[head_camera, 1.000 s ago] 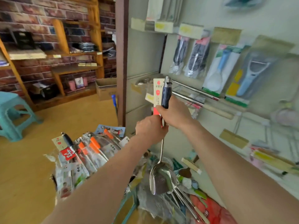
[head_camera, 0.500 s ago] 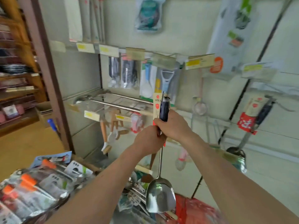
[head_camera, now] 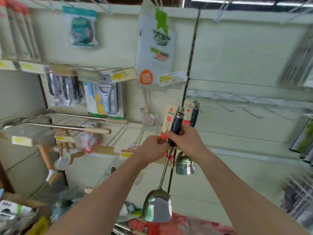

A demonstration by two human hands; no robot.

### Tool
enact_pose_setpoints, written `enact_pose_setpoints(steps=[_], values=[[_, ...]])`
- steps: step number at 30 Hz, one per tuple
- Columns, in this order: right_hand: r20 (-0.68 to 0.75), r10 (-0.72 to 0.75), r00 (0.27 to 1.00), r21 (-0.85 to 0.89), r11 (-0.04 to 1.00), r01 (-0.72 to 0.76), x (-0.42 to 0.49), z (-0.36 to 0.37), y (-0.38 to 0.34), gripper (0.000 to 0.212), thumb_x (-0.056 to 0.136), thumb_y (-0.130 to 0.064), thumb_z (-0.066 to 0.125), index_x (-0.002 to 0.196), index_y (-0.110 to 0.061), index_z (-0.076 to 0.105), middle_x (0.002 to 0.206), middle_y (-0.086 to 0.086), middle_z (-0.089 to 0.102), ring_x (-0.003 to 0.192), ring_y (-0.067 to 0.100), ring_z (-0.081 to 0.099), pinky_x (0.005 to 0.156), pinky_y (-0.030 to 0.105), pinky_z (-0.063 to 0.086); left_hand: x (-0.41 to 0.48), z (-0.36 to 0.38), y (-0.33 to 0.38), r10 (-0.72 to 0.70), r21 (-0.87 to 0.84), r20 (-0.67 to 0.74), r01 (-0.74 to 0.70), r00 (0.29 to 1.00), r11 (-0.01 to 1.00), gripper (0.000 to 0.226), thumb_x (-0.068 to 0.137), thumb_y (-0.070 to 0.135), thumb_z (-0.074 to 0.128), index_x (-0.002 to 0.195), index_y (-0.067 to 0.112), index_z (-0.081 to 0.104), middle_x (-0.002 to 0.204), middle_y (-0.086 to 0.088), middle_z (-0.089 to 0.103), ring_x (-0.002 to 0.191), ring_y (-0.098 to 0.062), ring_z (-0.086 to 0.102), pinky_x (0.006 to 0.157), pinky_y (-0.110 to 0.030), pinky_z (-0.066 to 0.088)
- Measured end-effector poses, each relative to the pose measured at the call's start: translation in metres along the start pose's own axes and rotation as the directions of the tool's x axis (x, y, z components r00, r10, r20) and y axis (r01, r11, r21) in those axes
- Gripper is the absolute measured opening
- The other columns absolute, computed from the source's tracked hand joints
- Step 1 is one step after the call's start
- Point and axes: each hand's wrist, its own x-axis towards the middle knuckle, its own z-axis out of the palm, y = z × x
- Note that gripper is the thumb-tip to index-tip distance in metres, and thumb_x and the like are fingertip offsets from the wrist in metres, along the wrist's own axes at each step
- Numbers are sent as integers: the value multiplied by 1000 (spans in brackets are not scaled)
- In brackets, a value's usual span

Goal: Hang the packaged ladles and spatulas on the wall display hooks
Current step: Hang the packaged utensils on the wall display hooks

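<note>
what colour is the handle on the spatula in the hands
The spatula handle is dark navy blue, silver cap on top; head view.

Both forearms reached up and forward; the right hand gripped the spatula by its handle, the left hand (knuckles touching the right) pinched it just below.

Pale green panelled wall, split by a black upright rail; a strip light glows overhead.
</note>
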Motion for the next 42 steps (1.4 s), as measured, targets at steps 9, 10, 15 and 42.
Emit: enact_pose_setpoints(steps=[9,10,15,42], values=[[214,67,975,86,993,-87,-7,-82,50,16,87,-11,60,100,-18,66,100,8,72,91,23,69,88,42,55,26,69,42,-16,-24,-268,9,963,1000,17,82,23,67,84,9,56,73,1,54,62,-8,48,56,-22,38],[250,79,965,79,992,-101,-7,-89,54,17,88,-11,59,103,-15,65,101,9,71,93,23,69,90,43,54,29,74,45,-23,-64,-262,6,965,998,19,82,23,68,88,9,57,76,1,56,65,-8,50,56,-21,38],[357,110,928,63,988,-141,-5,-113,69,19,89,-15,50,103,-4,59,96,12,67,87,21,64,93,42,50,43,95,57,-137,-509,102,170,985,844,16,89,15,61,103,8,63,99,-11,69,83,-22,65,72,-33,52],[39,-75,996,-399,913,85,52,-86,72,26,89,-42,58,96,-19,50,86,-3,62,82,19,61,67,29,47,103,78,61,-106,-424,-2,95,994,901,12,94,14,53,88,13,63,89,-11,68,79,-24,64,82,-40,53]])
